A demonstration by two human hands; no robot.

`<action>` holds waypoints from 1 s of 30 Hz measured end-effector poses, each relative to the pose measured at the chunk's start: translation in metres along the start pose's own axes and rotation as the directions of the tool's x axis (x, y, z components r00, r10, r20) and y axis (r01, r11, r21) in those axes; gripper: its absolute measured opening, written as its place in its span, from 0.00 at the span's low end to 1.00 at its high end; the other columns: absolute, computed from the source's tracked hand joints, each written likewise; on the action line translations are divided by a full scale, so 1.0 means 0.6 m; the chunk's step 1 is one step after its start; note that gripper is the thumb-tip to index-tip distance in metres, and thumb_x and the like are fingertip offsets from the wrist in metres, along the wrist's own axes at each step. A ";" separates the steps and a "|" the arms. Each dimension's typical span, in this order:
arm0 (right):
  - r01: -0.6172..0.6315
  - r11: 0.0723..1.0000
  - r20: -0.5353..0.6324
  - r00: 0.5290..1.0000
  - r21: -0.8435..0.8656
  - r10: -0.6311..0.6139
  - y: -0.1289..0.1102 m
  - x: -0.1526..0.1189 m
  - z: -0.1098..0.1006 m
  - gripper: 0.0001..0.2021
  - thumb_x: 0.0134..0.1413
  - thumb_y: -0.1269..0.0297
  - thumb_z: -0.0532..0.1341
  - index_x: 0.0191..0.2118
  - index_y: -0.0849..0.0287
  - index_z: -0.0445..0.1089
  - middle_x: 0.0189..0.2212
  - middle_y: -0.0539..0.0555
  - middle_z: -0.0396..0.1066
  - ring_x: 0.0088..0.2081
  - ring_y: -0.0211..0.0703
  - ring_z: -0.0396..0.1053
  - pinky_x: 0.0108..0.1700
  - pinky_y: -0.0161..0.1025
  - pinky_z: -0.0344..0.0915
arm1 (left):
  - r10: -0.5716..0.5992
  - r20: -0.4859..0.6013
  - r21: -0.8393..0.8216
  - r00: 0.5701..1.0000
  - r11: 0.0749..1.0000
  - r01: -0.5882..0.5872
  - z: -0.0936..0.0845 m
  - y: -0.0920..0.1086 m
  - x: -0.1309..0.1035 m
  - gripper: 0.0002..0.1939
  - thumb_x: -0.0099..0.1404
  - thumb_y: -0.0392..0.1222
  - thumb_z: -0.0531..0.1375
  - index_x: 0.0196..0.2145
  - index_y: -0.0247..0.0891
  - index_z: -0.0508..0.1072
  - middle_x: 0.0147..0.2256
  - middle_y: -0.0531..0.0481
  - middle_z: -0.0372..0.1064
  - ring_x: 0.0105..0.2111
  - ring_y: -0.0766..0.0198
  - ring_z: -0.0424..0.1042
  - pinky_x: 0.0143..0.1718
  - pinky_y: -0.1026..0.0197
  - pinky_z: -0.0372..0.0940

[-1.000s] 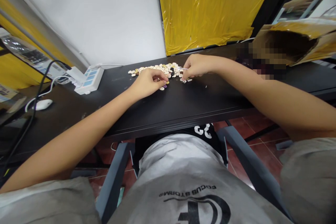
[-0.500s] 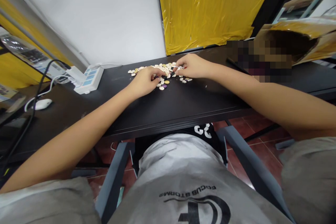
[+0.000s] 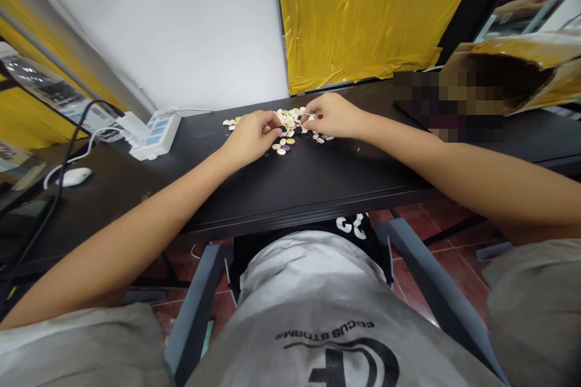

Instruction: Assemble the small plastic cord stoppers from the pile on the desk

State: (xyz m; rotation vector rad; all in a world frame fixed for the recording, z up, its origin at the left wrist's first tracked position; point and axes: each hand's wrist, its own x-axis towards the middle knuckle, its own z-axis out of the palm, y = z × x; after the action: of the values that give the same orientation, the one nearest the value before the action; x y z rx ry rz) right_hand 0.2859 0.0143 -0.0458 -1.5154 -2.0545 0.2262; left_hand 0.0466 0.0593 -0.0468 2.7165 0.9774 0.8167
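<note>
A spread of small oval pieces (image 3: 289, 116), mostly white with some yellow, purple and black, lies on the black table (image 3: 290, 187) near the wall. My left hand (image 3: 255, 136) is at the left side of the pile, its thumb and fingers pinched near a dark piece; what is between them is too small to make out. My right hand (image 3: 330, 116) is closed at the pile's right side around a thin whitish stick with a red part (image 3: 319, 115).
At the left are a white power strip (image 3: 157, 136) with plugs and cables, a white mouse (image 3: 76, 177) and a plastic bottle (image 3: 45, 87). An open brown bag (image 3: 556, 81) lies at the right. The wall borders the table's back.
The thumb and fingers of my left hand have drawn nearer a dark piece at the pile. My right hand has barely moved. The whole view has shifted slightly.
</note>
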 end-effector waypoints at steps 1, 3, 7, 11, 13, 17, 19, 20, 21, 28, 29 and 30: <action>0.003 1.000 -0.012 1.000 0.006 -0.003 -0.002 -0.001 -0.001 0.03 0.54 0.70 0.67 0.34 0.61 0.80 0.28 0.55 0.75 0.31 0.46 0.68 0.38 0.44 0.61 | -0.014 -0.019 -0.003 1.000 1.000 0.014 0.000 0.001 0.000 0.05 0.65 0.37 0.64 0.37 0.40 0.81 0.34 0.47 0.79 0.32 0.54 0.73 0.40 0.54 0.66; 0.010 1.000 -0.035 0.999 0.016 -0.009 -0.008 -0.002 -0.002 0.03 0.54 0.70 0.67 0.34 0.62 0.80 0.27 0.54 0.73 0.31 0.45 0.67 0.38 0.43 0.60 | -0.033 -0.038 -0.010 0.999 0.999 0.033 0.001 0.001 0.001 0.04 0.65 0.36 0.63 0.37 0.40 0.80 0.32 0.47 0.79 0.31 0.55 0.73 0.40 0.55 0.66; 0.023 0.999 -0.065 0.998 0.032 -0.021 -0.018 -0.005 -0.003 0.04 0.56 0.70 0.66 0.35 0.64 0.80 0.25 0.52 0.69 0.29 0.42 0.63 0.38 0.43 0.59 | -0.033 -0.058 -0.032 0.998 0.999 0.031 0.003 0.002 0.002 0.05 0.66 0.36 0.62 0.38 0.37 0.79 0.34 0.45 0.80 0.32 0.55 0.74 0.40 0.56 0.66; 0.089 0.990 -0.076 0.994 0.114 -0.081 -0.027 -0.009 -0.001 0.08 0.61 0.65 0.65 0.34 0.64 0.78 0.24 0.50 0.67 0.29 0.40 0.61 0.36 0.42 0.56 | 0.026 -0.074 -0.078 0.997 0.996 -0.032 0.000 0.016 -0.003 0.11 0.69 0.39 0.60 0.44 0.35 0.81 0.37 0.45 0.81 0.33 0.57 0.74 0.40 0.57 0.66; 0.147 0.974 -0.076 0.988 0.173 -0.136 -0.027 -0.010 0.001 0.09 0.63 0.63 0.65 0.34 0.63 0.77 0.25 0.50 0.67 0.29 0.40 0.60 0.35 0.41 0.55 | 0.056 -0.070 -0.100 0.996 0.993 -0.062 -0.002 0.024 -0.006 0.13 0.71 0.41 0.59 0.45 0.35 0.81 0.36 0.46 0.81 0.33 0.58 0.73 0.39 0.58 0.65; 0.209 0.948 -0.078 0.978 0.239 -0.196 -0.024 -0.008 0.004 0.09 0.63 0.63 0.66 0.31 0.61 0.74 0.24 0.50 0.68 0.30 0.40 0.60 0.33 0.40 0.54 | 0.073 -0.079 -0.175 0.994 0.981 -0.086 -0.002 0.032 -0.009 0.15 0.72 0.49 0.61 0.42 0.35 0.82 0.33 0.47 0.80 0.29 0.61 0.70 0.33 0.60 0.62; 0.205 0.942 -0.072 0.979 0.265 -0.192 -0.023 -0.008 0.004 0.10 0.62 0.63 0.67 0.31 0.61 0.74 0.25 0.51 0.68 0.30 0.40 0.61 0.33 0.40 0.55 | 0.068 -0.087 -0.217 0.994 0.972 -0.086 0.000 0.031 -0.009 0.17 0.73 0.53 0.62 0.42 0.35 0.82 0.33 0.46 0.80 0.28 0.62 0.70 0.31 0.61 0.61; 0.195 0.941 -0.069 0.981 0.278 -0.183 -0.023 -0.008 0.004 0.10 0.62 0.63 0.68 0.30 0.60 0.74 0.25 0.51 0.69 0.31 0.41 0.62 0.33 0.40 0.56 | 0.064 -0.092 -0.233 0.994 0.969 -0.084 0.000 0.029 -0.008 0.18 0.73 0.54 0.62 0.41 0.35 0.81 0.32 0.46 0.80 0.27 0.62 0.70 0.30 0.61 0.61; 0.184 0.939 -0.065 0.983 0.292 -0.173 -0.024 -0.009 0.004 0.10 0.62 0.63 0.68 0.30 0.60 0.73 0.25 0.52 0.69 0.31 0.41 0.62 0.33 0.40 0.57 | 0.059 -0.097 -0.247 0.994 0.966 -0.081 0.001 0.028 -0.007 0.18 0.73 0.54 0.63 0.41 0.35 0.81 0.32 0.46 0.80 0.27 0.63 0.70 0.29 0.62 0.61; 0.124 0.909 -0.039 0.992 0.398 -0.119 -0.040 -0.015 0.006 0.11 0.64 0.69 0.67 0.28 0.61 0.72 0.24 0.51 0.69 0.27 0.37 0.61 0.30 0.38 0.56 | -0.020 -0.032 -0.463 0.999 0.886 0.003 0.007 0.022 -0.004 0.08 0.67 0.43 0.69 0.37 0.35 0.78 0.33 0.45 0.82 0.31 0.63 0.78 0.33 0.64 0.69; 0.119 0.909 -0.041 0.993 0.401 -0.112 -0.042 -0.015 0.006 0.11 0.64 0.69 0.67 0.28 0.61 0.71 0.24 0.50 0.69 0.27 0.36 0.61 0.30 0.38 0.56 | -0.028 -0.012 -0.495 1.000 0.869 0.018 0.007 0.023 -0.003 0.07 0.65 0.41 0.69 0.37 0.34 0.78 0.33 0.45 0.82 0.32 0.62 0.79 0.34 0.63 0.70; 0.108 0.908 -0.038 0.994 0.406 -0.101 -0.044 -0.016 0.005 0.11 0.64 0.69 0.67 0.29 0.60 0.71 0.23 0.50 0.69 0.26 0.36 0.61 0.29 0.38 0.55 | -0.033 0.001 -0.520 0.999 0.854 0.029 0.008 0.023 -0.003 0.06 0.64 0.39 0.69 0.38 0.34 0.79 0.34 0.45 0.82 0.32 0.61 0.80 0.35 0.63 0.71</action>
State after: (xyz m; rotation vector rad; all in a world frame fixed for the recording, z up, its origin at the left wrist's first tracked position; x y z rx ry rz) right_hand 0.2643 -0.0031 -0.0396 -1.1439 -1.9178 0.5616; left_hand 0.0556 0.0475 -0.0472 2.2246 0.6702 0.9265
